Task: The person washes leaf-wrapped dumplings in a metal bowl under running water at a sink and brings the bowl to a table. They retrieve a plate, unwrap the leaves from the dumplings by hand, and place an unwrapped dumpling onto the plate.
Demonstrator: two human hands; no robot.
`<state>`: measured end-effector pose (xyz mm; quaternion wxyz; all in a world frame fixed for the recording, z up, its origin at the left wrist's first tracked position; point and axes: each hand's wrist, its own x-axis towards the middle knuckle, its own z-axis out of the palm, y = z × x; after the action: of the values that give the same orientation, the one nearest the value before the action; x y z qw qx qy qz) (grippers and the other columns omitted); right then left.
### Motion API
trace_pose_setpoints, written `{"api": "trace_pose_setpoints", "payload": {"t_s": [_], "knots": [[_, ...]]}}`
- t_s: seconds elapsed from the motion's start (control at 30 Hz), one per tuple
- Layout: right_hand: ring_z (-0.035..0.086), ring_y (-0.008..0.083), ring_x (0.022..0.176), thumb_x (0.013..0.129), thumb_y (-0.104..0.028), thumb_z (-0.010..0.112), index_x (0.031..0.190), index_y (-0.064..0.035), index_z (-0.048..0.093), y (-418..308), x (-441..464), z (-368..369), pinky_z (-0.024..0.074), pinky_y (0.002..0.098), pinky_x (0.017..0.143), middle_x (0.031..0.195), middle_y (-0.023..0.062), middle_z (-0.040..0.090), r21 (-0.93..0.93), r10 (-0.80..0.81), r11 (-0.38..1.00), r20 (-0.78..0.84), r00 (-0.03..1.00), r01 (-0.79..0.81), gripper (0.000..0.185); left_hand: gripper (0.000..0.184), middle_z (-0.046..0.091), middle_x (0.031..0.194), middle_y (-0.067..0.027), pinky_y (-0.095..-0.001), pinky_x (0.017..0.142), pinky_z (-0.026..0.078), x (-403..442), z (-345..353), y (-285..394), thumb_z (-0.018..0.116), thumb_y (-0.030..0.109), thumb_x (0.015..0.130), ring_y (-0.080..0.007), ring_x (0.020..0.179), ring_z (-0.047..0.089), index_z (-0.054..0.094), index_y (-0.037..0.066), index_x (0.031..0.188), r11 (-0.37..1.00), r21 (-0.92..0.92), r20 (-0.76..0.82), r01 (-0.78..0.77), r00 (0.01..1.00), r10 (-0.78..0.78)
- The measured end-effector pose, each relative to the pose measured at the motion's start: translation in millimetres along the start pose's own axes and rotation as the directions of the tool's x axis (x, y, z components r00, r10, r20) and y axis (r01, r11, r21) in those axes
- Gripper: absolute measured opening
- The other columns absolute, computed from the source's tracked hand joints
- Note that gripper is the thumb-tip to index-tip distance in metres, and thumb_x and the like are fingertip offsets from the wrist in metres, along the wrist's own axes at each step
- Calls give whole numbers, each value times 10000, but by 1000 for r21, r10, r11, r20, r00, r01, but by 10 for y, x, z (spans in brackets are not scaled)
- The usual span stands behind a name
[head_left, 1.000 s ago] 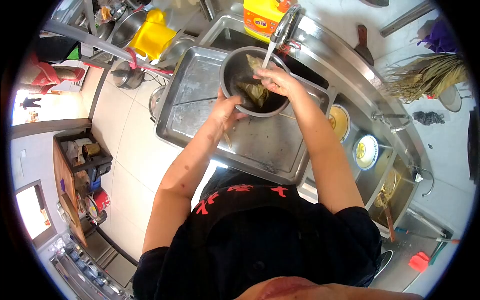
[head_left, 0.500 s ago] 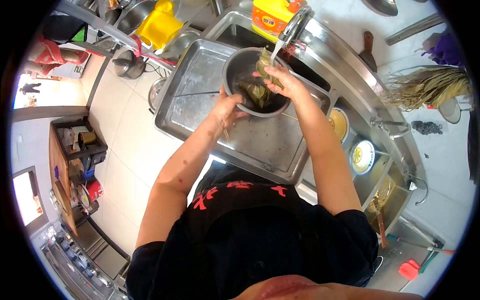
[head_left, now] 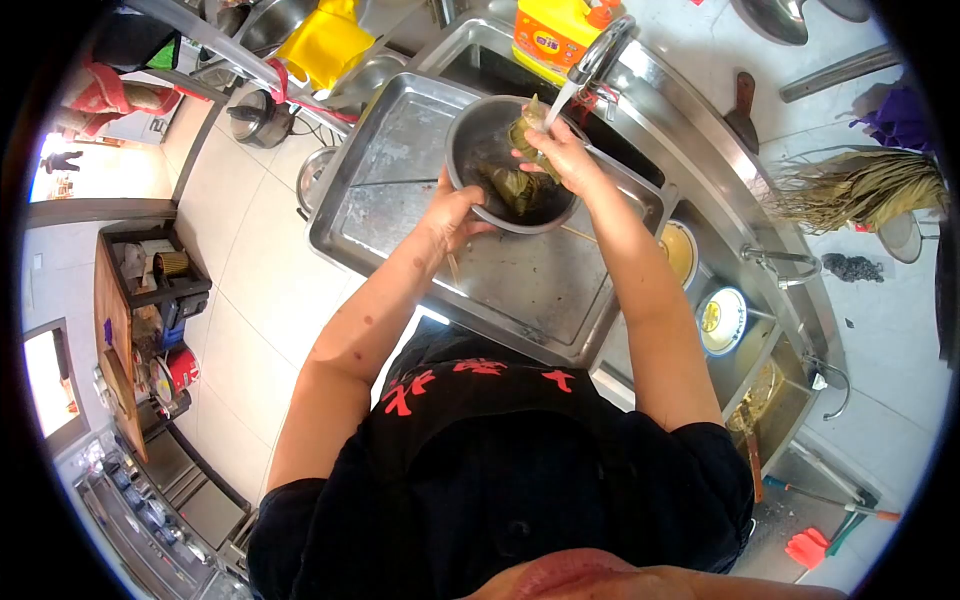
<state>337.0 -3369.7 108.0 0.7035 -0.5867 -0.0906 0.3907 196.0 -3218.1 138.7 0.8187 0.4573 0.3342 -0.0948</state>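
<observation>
My left hand (head_left: 452,212) grips the near-left rim of a grey metal bowl (head_left: 458,150), thumb over the edge. In my right hand (head_left: 562,158) is a leaf-wrapped zongzi (head_left: 524,128), held above the bowl's far right side. Water from the tap (head_left: 600,55) runs down onto it and my fingers. Another zongzi (head_left: 513,190) lies inside the bowl. Beneath the bowl is a large metal tray (head_left: 500,290) laid across the sink (head_left: 470,62). Part of the held zongzi is hidden by my fingers.
A yellow-orange detergent jug (head_left: 555,40) stands beside the tap. To the right are a yellow bowl (head_left: 678,255), a white bowl (head_left: 722,318) and a bundle of dried leaves (head_left: 860,190). Thin sticks (head_left: 453,268) lie on the tray. A yellow cloth-like item (head_left: 325,45) is at upper left.
The zongzi in my right hand has turned slightly under the water, and the fingers have shifted on it. My left hand keeps its hold on the bowl.
</observation>
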Motion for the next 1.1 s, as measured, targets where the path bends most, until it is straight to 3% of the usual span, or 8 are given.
{"api": "trace_pose_setpoints", "payload": {"t_s": [0.2,0.3,0.4,0.6,0.7,0.83,1.1], "knots": [[580,146,822,897,-302,556,1220,-184,433,111,77,-15,512,339,615,998,-2,522,-168,-37,985,-62,997,26,365,643,519,1103,-182,-461,615,569,6,22,-16,516,-32,703,-319,846,627,250,122,1268,1000,-21,17,-14,1000,14],[537,123,871,897,-317,546,1147,-167,487,185,118,-66,534,308,540,966,-8,532,-150,-84,986,-83,993,71,298,658,519,1097,-182,-446,611,573,25,19,-42,513,-35,699,-311,836,629,243,129,1276,1000,-14,16,-3,1000,3],[502,101,907,904,-335,534,1105,-136,528,256,146,-105,516,281,619,930,-9,541,-224,-240,950,-73,968,219,283,670,520,1095,-179,-445,617,574,13,40,-43,518,-31,697,-307,828,629,238,138,1282,1000,10,17,5,1000,-6],[515,107,946,928,-365,483,1069,-49,559,255,156,-204,391,251,861,980,22,589,-187,-252,957,-156,955,222,355,674,513,1110,-172,-464,653,568,18,25,-70,522,-27,707,-312,853,621,236,163,1287,1000,20,10,24,1000,-24],[521,131,949,938,-373,448,1052,-69,591,171,114,-181,411,279,857,995,42,592,-59,-112,993,-250,962,100,355,669,508,1119,-173,-478,675,562,-9,41,-86,519,-29,709,-319,892,611,238,162,1285,1000,-14,-11,9,1000,-9],[528,138,946,958,-303,417,1141,-88,576,118,94,-189,439,289,843,1026,50,586,92,-90,990,-171,981,106,324,669,505,1129,-176,-488,684,561,47,-18,-119,520,-29,705,-332,921,604,241,149,1287,1000,-21,18,22,1000,-21],[554,121,905,925,-190,506,1127,-68,585,8,31,-60,452,262,807,1019,26,596,113,-31,993,-76,997,39,249,629,511,1132,-172,-480,671,570,63,-46,-145,488,-43,702,-332,883,624,280,113,1275,999,-43,51,5,999,-2]]}}
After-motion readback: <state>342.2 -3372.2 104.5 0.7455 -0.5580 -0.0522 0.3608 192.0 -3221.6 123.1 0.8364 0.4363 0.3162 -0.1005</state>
